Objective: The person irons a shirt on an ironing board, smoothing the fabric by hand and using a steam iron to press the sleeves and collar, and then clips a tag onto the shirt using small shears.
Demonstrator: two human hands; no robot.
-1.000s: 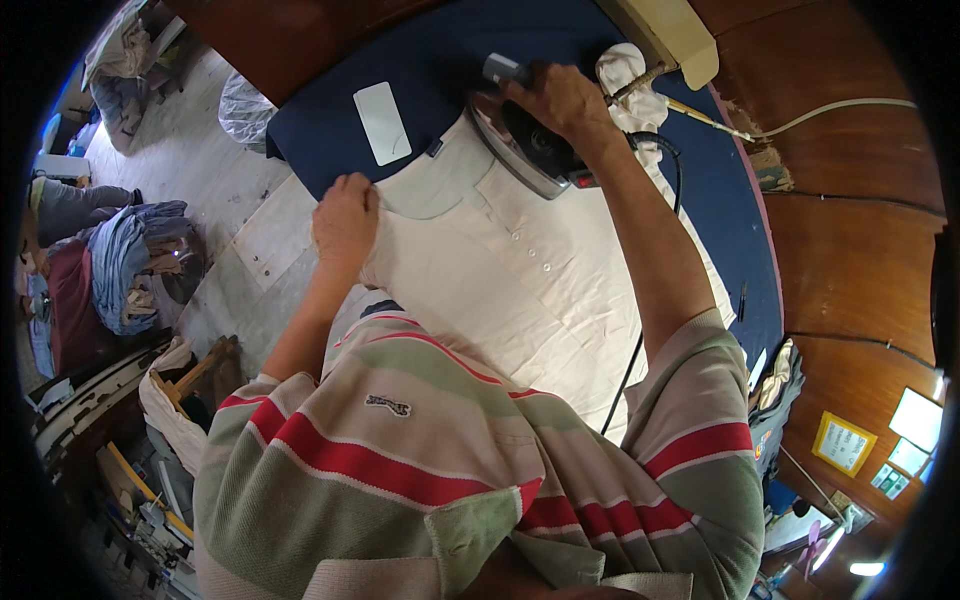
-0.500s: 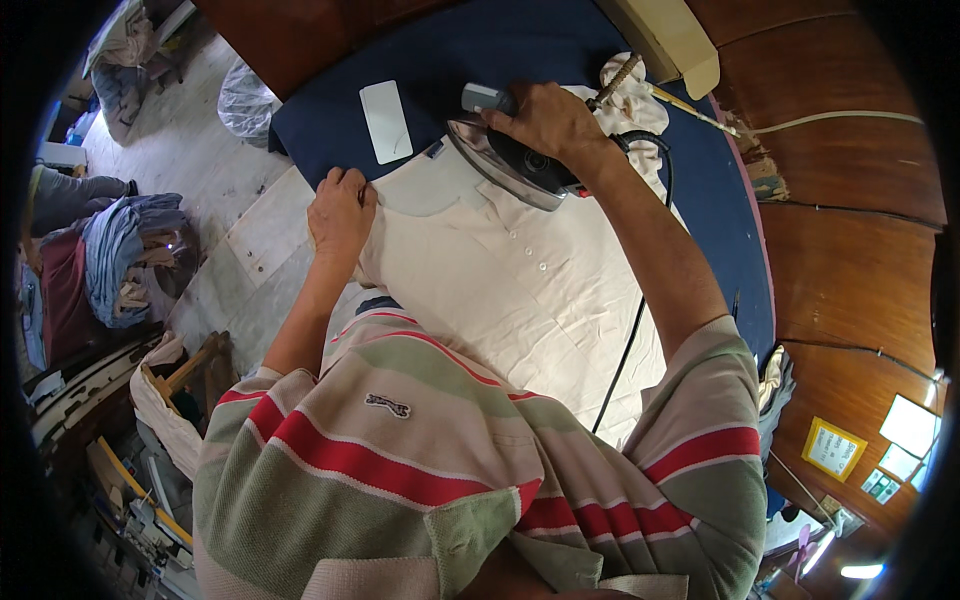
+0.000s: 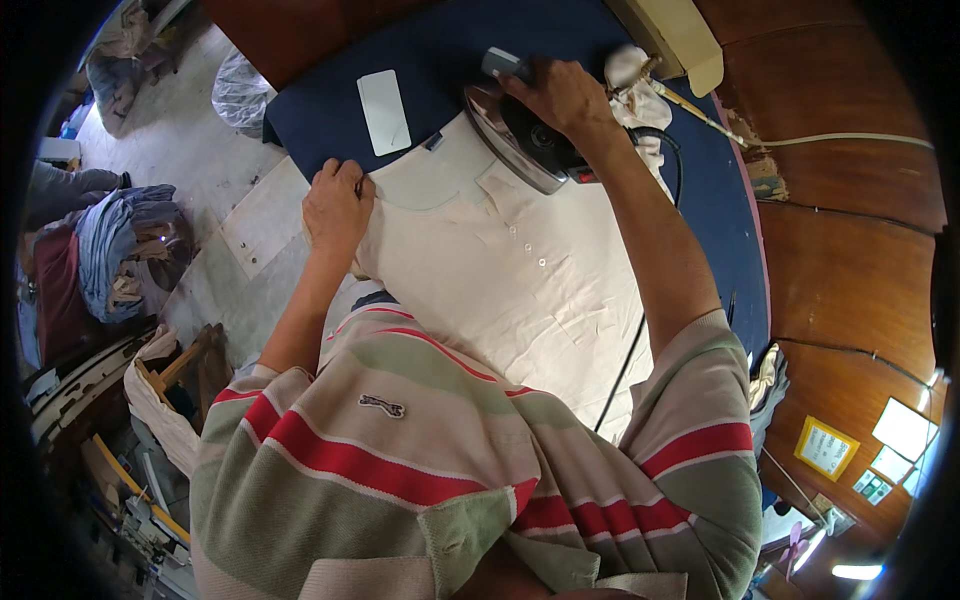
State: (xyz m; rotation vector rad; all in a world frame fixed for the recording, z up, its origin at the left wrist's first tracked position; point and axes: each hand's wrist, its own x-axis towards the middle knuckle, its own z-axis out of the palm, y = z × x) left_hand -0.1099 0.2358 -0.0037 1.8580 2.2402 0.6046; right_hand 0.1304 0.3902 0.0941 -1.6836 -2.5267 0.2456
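A cream polo shirt (image 3: 520,290) lies buttons up on a dark blue ironing table (image 3: 440,60). My right hand (image 3: 555,95) grips the handle of a dark metal iron (image 3: 515,145), whose soleplate rests at the shirt's collar. My left hand (image 3: 338,208) presses down on the shirt's shoulder at the near table edge, fingers curled on the fabric. The iron's black cord (image 3: 625,365) runs down across the shirt beside my right arm.
A white rectangular card (image 3: 384,112) lies on the blue table above the collar. A crumpled white cloth (image 3: 635,85) sits behind the iron. Piles of clothes (image 3: 110,250) and a plastic bag (image 3: 240,92) are on the floor to the left. Wooden panels lie to the right.
The iron in my right hand has slid a little along the collar, toward the far side of the table. My left hand stays pressed on the shirt's shoulder.
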